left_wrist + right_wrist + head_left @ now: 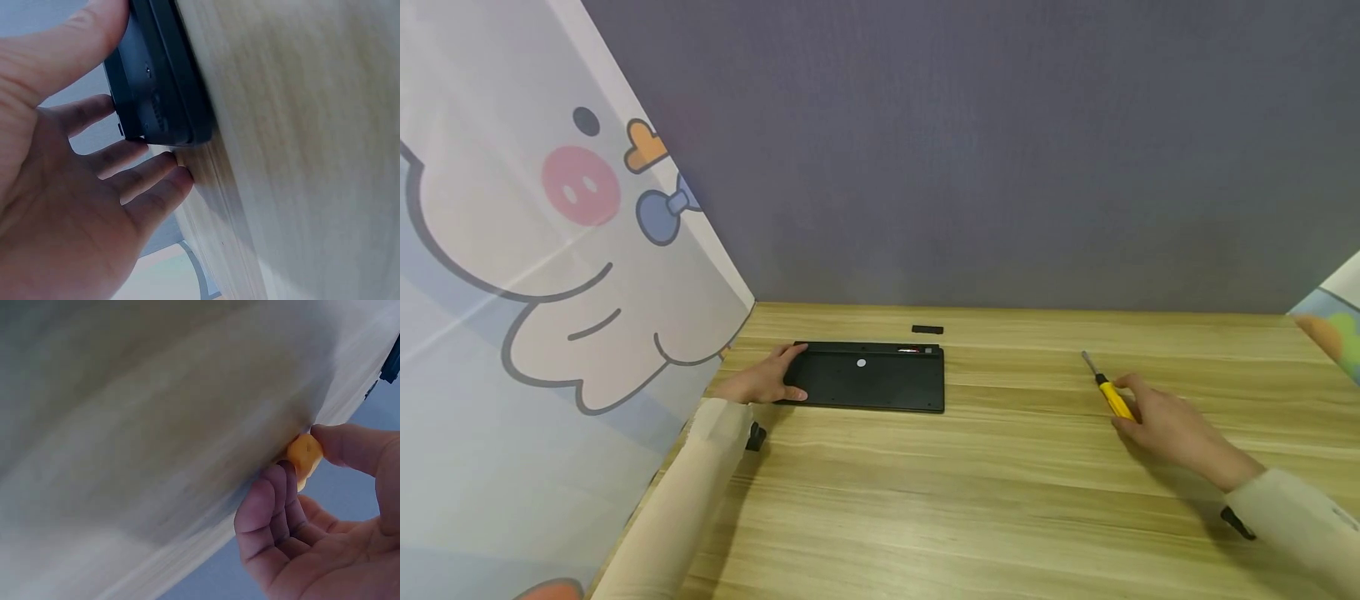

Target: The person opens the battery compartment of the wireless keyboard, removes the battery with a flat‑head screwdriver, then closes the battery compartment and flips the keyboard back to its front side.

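Note:
A black keyboard (872, 387) lies underside up on the table's left side, with a round white sticker on it. Near its far right corner is an uncovered battery compartment (917, 350), with something red and silvery inside. My left hand (767, 377) rests on the keyboard's left end, thumb toward the near edge and a finger at the far edge. In the left wrist view its other fingers reach out fairly straight beside the keyboard end (156, 94). Far to the right, my right hand (1172, 425) pinches the yellow handle of a screwdriver (1116, 400), whose shaft points away from me.
A small black battery cover (927, 330) lies just beyond the keyboard. The wooden table (970, 500) meets a grey panel (985, 167) at the back. A cartoon-printed wall (647, 350) borders the left side.

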### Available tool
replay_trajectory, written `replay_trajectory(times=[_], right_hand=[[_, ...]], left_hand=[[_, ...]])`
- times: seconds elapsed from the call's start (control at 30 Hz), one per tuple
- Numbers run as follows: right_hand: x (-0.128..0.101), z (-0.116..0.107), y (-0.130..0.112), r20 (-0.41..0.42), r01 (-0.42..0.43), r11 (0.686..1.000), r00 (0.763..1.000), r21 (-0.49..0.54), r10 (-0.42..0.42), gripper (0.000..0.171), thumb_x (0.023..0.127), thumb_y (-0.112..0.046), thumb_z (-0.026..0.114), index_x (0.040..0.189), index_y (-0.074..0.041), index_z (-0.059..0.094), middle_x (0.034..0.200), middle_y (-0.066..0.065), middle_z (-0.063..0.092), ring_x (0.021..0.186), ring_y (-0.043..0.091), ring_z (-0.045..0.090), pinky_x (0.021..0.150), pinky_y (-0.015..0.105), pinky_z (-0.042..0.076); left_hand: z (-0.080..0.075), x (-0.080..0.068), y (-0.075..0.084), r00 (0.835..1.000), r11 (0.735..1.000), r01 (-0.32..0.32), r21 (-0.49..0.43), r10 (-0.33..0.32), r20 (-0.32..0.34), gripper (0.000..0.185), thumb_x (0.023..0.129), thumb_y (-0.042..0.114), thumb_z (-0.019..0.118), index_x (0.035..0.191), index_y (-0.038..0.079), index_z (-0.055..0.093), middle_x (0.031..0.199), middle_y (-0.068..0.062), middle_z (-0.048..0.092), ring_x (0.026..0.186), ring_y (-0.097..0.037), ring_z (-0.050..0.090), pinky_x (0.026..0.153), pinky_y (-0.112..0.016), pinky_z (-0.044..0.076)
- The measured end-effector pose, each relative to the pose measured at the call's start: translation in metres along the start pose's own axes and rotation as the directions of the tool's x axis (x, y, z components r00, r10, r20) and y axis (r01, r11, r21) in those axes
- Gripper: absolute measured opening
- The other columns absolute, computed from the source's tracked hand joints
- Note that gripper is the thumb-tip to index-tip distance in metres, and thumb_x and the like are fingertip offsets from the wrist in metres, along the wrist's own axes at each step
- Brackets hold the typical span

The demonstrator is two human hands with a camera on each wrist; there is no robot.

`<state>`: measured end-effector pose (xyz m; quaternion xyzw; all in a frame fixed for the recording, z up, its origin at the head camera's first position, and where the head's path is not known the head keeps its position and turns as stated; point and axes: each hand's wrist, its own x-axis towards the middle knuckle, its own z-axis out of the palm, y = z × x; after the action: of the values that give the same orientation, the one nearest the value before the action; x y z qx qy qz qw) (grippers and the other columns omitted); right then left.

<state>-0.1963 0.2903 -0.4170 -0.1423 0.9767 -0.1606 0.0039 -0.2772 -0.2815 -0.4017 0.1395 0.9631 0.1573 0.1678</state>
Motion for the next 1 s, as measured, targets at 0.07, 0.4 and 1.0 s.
replay_trajectory(times=[0.07,0.4,1.0], right_hand=[[-0.001,0.001,0.000,-0.004,-0.008,1.000,1.000,0.003,0.008,0.054,0.079,-0.021,0.061,0.119,0.003,0.034,0.070,0.006,0.053,0.049,0.012,0.040,0.041,0.027,0.031],[-0.004,0.003,0.001,-0.040,-0.040,0.999,0.998,0.012,0.040,0.029,0.077,-0.022,0.063,0.086,0.002,0.050,0.064,0.002,0.052,0.048,0.012,0.042,0.041,0.027,0.032],[-0.005,-0.013,-0.007,-0.211,0.008,0.996,0.977,0.085,0.010,0.019,0.082,-0.017,0.058,0.087,-0.001,0.052,0.061,0.000,0.047,0.044,0.010,0.037,0.036,0.024,0.031]], left_hand=[[0.000,0.000,0.000,1.000,1.000,-0.001,0.000,0.001,-0.001,0.090,0.070,0.045,0.064,0.139,0.019,0.012,0.140,-0.015,0.005,0.121,-0.038,0.023,0.084,-0.051,0.033],[-0.001,-0.001,0.001,1.000,1.000,0.001,0.002,-0.001,-0.001,0.090,0.071,0.043,0.065,0.139,0.019,0.012,0.140,-0.016,0.005,0.120,-0.039,0.023,0.084,-0.051,0.033],[0.000,-0.001,0.001,1.000,1.000,0.000,-0.023,0.001,0.005,0.091,0.071,0.041,0.066,0.139,0.018,0.010,0.140,-0.017,0.004,0.120,-0.039,0.022,0.083,-0.051,0.033]])
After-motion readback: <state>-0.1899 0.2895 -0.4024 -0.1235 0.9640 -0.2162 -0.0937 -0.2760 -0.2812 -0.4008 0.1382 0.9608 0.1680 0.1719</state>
